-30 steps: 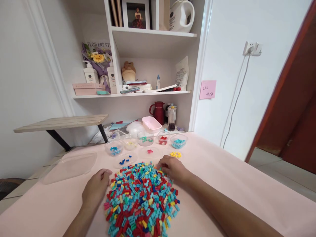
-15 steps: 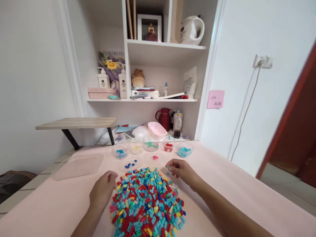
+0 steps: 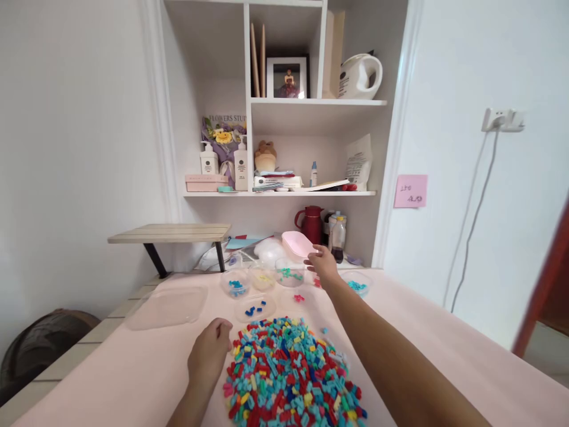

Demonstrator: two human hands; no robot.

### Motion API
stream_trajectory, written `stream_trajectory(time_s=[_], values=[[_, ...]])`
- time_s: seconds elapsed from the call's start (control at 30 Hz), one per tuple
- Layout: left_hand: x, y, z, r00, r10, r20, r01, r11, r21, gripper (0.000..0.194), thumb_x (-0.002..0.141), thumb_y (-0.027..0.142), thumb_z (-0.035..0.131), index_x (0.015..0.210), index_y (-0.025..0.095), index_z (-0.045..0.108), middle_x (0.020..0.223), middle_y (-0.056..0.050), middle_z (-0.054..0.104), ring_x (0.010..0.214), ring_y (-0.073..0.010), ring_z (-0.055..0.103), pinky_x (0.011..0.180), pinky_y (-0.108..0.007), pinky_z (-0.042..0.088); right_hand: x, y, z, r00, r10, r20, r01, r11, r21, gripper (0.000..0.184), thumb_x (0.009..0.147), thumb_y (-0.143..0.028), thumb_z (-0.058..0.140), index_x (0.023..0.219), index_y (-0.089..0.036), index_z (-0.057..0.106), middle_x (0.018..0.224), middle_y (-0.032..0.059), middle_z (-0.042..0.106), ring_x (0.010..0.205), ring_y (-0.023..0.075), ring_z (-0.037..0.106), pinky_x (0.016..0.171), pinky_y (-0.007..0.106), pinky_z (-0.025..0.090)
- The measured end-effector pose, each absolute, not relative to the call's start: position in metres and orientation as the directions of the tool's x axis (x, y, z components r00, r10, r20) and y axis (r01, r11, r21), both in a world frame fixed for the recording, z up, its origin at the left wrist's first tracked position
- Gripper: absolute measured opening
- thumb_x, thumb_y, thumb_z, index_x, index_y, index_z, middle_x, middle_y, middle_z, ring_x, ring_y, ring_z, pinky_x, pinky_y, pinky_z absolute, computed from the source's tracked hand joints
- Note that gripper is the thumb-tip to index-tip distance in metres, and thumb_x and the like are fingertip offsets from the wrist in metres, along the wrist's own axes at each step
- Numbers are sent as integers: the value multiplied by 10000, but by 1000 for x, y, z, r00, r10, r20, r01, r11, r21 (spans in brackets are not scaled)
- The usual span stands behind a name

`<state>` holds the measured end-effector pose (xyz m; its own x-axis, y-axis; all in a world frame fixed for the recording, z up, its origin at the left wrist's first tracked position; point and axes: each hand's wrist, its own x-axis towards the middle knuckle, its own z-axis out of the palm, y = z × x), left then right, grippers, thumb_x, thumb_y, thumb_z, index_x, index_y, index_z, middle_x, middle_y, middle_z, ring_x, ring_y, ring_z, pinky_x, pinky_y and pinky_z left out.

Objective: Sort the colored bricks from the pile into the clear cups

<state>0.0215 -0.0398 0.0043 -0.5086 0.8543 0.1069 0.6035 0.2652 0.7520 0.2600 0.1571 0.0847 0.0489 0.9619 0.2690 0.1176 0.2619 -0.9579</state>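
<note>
Near: big mixed pile of little blocks (image 3: 291,370); most blocks here. Left hand (image 3: 205,351) beside pile, fingers curled; cannot tell if anything inside. Farther: few dark blue blocks (image 3: 252,311), pink blocks (image 3: 299,298) apart. Behind: green blocks (image 3: 288,274), light blue blocks (image 3: 357,286) in tubs; looks like only little done. Right hand (image 3: 324,267) above red blocks (image 3: 317,283), fingers bent; cannot tell if holding.

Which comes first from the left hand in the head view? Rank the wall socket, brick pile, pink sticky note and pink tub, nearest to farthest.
From the left hand:
1. Brick pile, just to its right.
2. Pink tub, beyond the clear dishes.
3. Pink sticky note, on the wall, right of the shelves.
4. Wall socket, farthest right.
</note>
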Motion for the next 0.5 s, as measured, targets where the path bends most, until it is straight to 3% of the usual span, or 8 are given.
stream_trajectory(time_s=[0.13,0.23,0.37,0.5], values=[[22,-40,2,-524,846,100,589,275,759,260,837,345,376,817,276,626,617,39,679,678,-180,645,593,-268,373,277,135,71,-15,962,272,50,273,-961,358,793,-262,512,1142,-190,547,941,73,612,677,141,662,523,221,487],[21,-40,1,-530,844,88,584,288,759,266,838,345,371,840,282,629,634,41,683,696,-182,647,591,-270,367,300,108,59,-160,945,285,3,289,-957,283,777,-318,559,1016,-175,612,800,29,605,558,110,598,451,205,409],[20,-38,2,-518,852,83,596,289,749,258,831,362,387,831,281,632,632,40,679,720,-189,655,604,-270,377,332,80,43,-309,926,217,186,283,-941,256,794,-342,540,944,-167,652,618,-31,547,408,77,465,402,209,331],[15,-33,0,-494,865,90,622,279,732,267,826,383,390,843,270,631,625,38,672,693,-198,656,618,-278,402,354,72,37,-421,896,140,416,328,-848,173,760,-255,549,833,-168,681,626,-18,590,480,97,529,472,213,392]])
